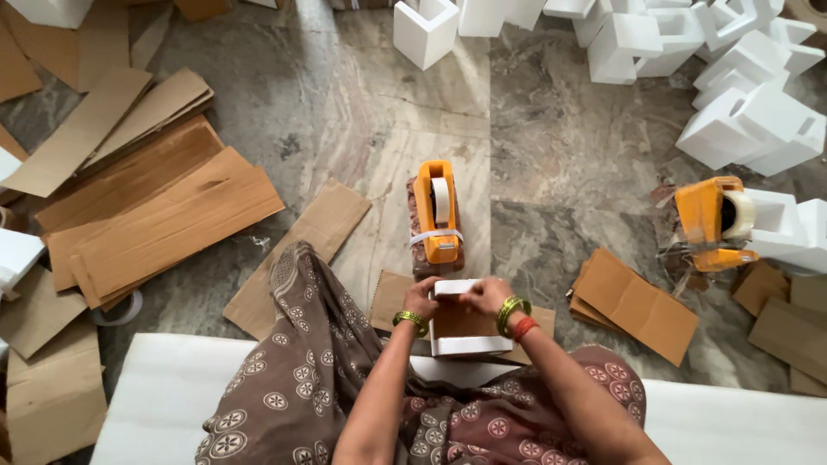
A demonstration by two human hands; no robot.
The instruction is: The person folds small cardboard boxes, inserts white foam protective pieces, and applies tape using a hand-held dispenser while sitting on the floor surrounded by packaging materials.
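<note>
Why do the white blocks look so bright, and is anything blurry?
Head view: soft, even light with faint shadows; the white blocks nearly wash out against the grey floor; the hands on the small box look sharp; edges bend slightly outward.

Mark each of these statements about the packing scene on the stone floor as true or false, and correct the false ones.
1. Both hands, left hand and right hand, rest on the top end of a small white foam block wrapped in brown cardboard. True.
2. The orange tape dispenser with a white tape roll lies behind the person. False: it sits on the floor just ahead of the hands.
3. A second orange tape dispenser stands at the right, beside white foam blocks. True.
4. The flat brown cardboard sheets are stacked on the right. False: the big pile lies at the left.
5. The wrists are bare. False: green bangles show on both.
</note>
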